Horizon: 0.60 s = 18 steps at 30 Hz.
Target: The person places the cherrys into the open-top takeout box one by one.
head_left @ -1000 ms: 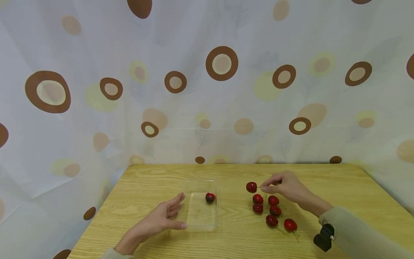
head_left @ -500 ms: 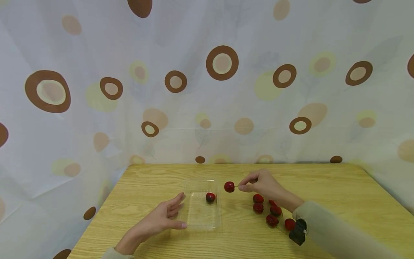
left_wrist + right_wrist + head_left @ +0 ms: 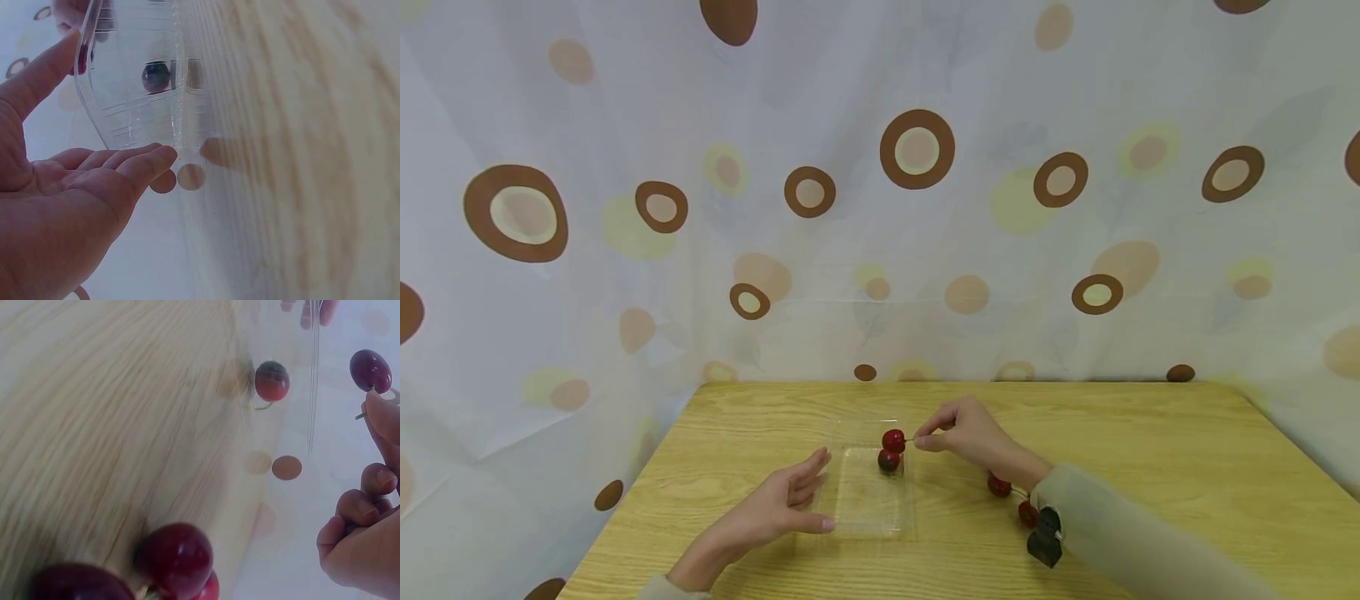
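Right hand (image 3: 964,433) raised over the far right edge of a clear plastic tray (image 3: 850,521), thumb and forefinger pinching the thin stem of a red cherry (image 3: 892,440); remaining fingers (image 3: 359,509) curled toward the palm in the right wrist view. Held cherry suspended just above the tray's far right corner, directly over a second, darker cherry (image 3: 888,460) lying inside the tray against its right wall; contact between the two not discernible. Same pair visible in the right wrist view, the held cherry (image 3: 370,370) at upper right on its stem, the tray cherry (image 3: 272,380) behind the transparent wall. Left hand (image 3: 778,502) resting on the wooden table (image 3: 1150,433) at the tray's left side, fingers straight and relaxed, holding nothing, thumb tip near the tray's near left corner and fingertips (image 3: 156,156) at its left wall. Tray cherry (image 3: 155,76) seen blurred through the plastic in the left wrist view. Loose cherries (image 3: 998,485) lying on the table right of the tray, partly hidden behind the right forearm and its pale sleeve (image 3: 1135,542); further ones (image 3: 175,559) large and close in the right wrist view. Spotted curtain (image 3: 917,148) hanging behind the table.
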Motion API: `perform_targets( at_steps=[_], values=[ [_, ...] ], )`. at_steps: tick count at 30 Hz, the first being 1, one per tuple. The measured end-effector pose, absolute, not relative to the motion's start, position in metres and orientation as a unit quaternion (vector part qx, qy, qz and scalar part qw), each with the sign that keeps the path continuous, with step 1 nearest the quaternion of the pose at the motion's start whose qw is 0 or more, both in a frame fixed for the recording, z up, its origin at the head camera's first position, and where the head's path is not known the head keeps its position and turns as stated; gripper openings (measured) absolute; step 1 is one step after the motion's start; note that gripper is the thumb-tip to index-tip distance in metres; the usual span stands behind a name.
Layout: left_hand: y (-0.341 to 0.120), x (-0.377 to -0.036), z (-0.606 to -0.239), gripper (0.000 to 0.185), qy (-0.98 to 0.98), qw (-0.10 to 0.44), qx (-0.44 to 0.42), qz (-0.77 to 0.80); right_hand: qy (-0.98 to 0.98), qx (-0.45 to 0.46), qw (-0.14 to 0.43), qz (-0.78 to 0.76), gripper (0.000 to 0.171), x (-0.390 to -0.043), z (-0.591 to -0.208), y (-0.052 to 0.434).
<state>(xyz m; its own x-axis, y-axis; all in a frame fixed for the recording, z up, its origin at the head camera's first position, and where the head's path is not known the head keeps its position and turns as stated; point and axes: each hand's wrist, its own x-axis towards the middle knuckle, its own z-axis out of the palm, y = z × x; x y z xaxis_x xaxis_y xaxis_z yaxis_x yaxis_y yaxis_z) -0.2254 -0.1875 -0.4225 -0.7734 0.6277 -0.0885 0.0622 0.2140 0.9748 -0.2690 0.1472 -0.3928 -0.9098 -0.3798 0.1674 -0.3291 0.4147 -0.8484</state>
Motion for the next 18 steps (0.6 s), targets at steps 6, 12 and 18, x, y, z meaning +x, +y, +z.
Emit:
perform_targets(
  at_steps=[6, 12, 18],
  values=[
    [-0.187, -0.226, -0.423, 0.098, 0.741, 0.242, 0.235, 0.581, 0.844, -0.212, 0.030, -0.492, 0.010, -0.274, -0.395, 0.132],
    [-0.187, -0.226, -0.423, 0.098, 0.741, 0.239, 0.237, 0.580, 0.847, -0.214, 0.019, -0.486, 0.004, -0.278, -0.399, 0.118],
    [-0.187, -0.225, -0.423, 0.098, 0.744, 0.238, 0.235, 0.578, 0.849, -0.207, 0.020, -0.485, 0.004, -0.282, -0.404, 0.105]
  ],
)
